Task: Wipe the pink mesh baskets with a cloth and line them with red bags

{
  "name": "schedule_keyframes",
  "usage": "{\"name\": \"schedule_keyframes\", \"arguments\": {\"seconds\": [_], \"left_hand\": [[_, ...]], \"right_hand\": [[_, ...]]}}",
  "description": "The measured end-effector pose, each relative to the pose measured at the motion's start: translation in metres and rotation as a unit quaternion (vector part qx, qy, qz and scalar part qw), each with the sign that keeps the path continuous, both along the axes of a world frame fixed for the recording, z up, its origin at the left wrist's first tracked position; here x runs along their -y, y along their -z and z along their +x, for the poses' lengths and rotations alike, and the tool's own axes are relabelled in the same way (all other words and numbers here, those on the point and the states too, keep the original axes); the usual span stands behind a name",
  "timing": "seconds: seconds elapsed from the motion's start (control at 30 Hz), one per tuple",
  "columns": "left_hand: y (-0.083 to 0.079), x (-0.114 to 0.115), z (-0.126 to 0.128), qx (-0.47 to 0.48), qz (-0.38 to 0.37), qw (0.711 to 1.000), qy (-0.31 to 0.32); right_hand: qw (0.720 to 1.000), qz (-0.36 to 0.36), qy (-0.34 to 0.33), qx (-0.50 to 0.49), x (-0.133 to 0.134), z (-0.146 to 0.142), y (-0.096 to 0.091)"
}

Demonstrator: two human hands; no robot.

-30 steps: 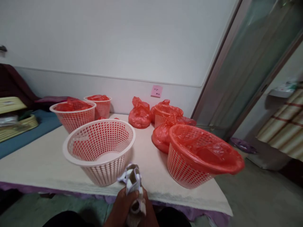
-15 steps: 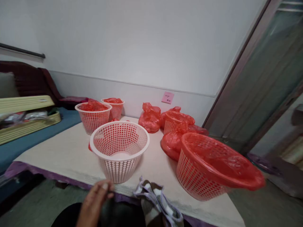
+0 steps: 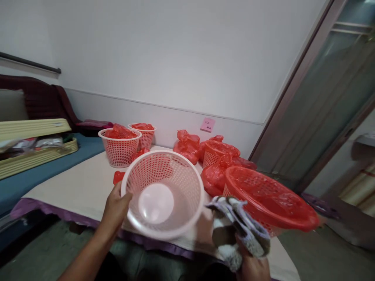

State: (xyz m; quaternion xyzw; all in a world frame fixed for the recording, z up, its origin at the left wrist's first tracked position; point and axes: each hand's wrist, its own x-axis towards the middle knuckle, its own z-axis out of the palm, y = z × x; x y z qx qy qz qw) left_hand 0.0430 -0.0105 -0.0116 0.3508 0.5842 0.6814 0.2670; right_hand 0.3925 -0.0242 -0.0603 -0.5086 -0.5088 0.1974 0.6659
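My left hand (image 3: pixel 115 208) grips the rim of a pale pink perforated basket (image 3: pixel 162 193), lifted and tilted so its empty inside faces me. My right hand (image 3: pixel 253 267) at the bottom right is closed around a crumpled brown, white and lilac cloth (image 3: pixel 234 228), held just right of the basket. The fingers are mostly hidden by the cloth.
A cream-covered table (image 3: pixel 84 187) carries a big basket lined with a red bag (image 3: pixel 266 201), smaller lined baskets (image 3: pixel 120 146) at the back, and loose red bags (image 3: pixel 186 144). A pink note (image 3: pixel 207 125) sticks to the wall. A yellow wicker box (image 3: pixel 32 150) lies left, a glass door (image 3: pixel 322 101) right.
My left hand reached up, took the empty basket by its rim and tipped it toward me. My right hand raised the cloth up beside the basket.
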Motion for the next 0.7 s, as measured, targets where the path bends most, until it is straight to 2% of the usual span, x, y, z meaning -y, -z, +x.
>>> {"name": "schedule_keyframes", "arguments": {"seconds": [0.13,0.17,0.2,0.27,0.37,0.43,0.5,0.57,0.63,0.7], "left_hand": [[0.007,0.043,0.042,-0.054,0.014,0.997,0.049],[0.008,0.050,0.053,-0.083,0.031,0.994,0.063],[0.009,0.056,0.063,-0.117,0.043,0.989,0.079],[0.011,0.063,0.078,-0.188,0.060,0.975,0.103],[0.016,0.067,0.087,-0.257,0.072,0.956,0.122],[0.018,0.068,0.086,-0.261,0.068,0.955,0.123],[0.018,0.069,0.083,-0.241,0.058,0.961,0.119],[0.017,0.071,0.079,-0.200,0.047,0.973,0.109],[0.018,0.074,0.074,-0.142,0.023,0.986,0.089],[0.020,0.078,0.068,-0.063,-0.021,0.996,0.056]], "right_hand": [[0.995,0.078,0.000,0.060,-0.020,-0.015,-0.061],[0.986,0.124,-0.004,0.116,-0.024,-0.024,-0.074],[0.966,0.183,-0.009,0.184,-0.027,-0.035,-0.086],[0.906,0.263,-0.035,0.330,-0.029,-0.060,-0.102],[0.832,0.261,-0.085,0.483,-0.027,-0.094,-0.111],[0.807,0.242,-0.100,0.530,-0.027,-0.107,-0.112],[0.800,0.235,-0.100,0.543,-0.031,-0.111,-0.114],[0.806,0.220,-0.085,0.542,-0.037,-0.107,-0.117],[0.822,0.185,-0.056,0.536,-0.045,-0.098,-0.117],[0.849,0.125,-0.022,0.513,-0.052,-0.085,-0.112]]}}
